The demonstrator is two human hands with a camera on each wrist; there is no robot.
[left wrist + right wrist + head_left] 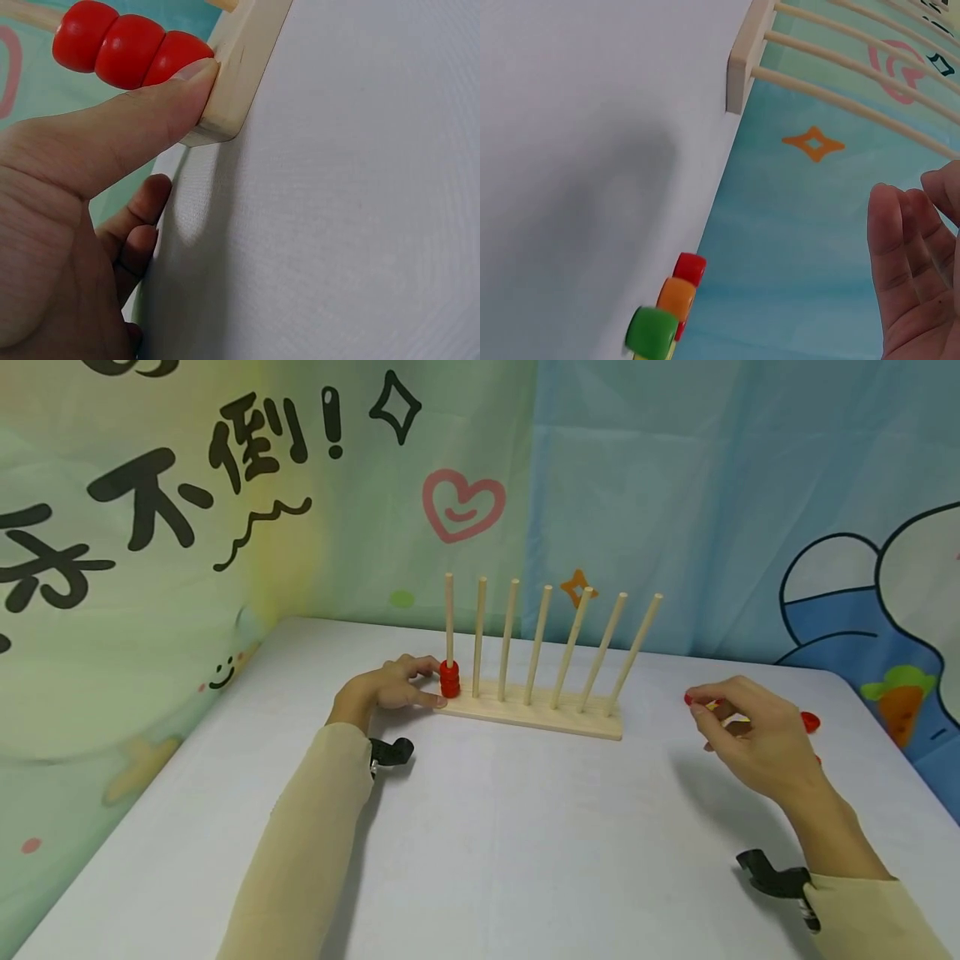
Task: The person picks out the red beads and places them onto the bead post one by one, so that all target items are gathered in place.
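A wooden peg rack (pixel 517 713) with a row of several upright pegs stands on the table. Three red beads (pixel 129 51) are stacked on its leftmost peg. My left hand (pixel 392 685) holds the rack's left end, the thumb (pixel 161 112) pressing the base corner beside the lowest bead; its index finger reaches behind the beads. Off to the right of the rack, my right hand (pixel 750 735) is raised above the table and pinches a small red bead (pixel 687 698) between thumb and index finger. In the right wrist view that bead is out of sight.
Loose beads lie on the table beyond the right hand: a green bead (pixel 652 332), an orange bead (pixel 676 298), a red bead (pixel 690 268) and a partly hidden yellow one. A printed cloth (pixel 637 485) hangs behind the white table (pixel 525 827).
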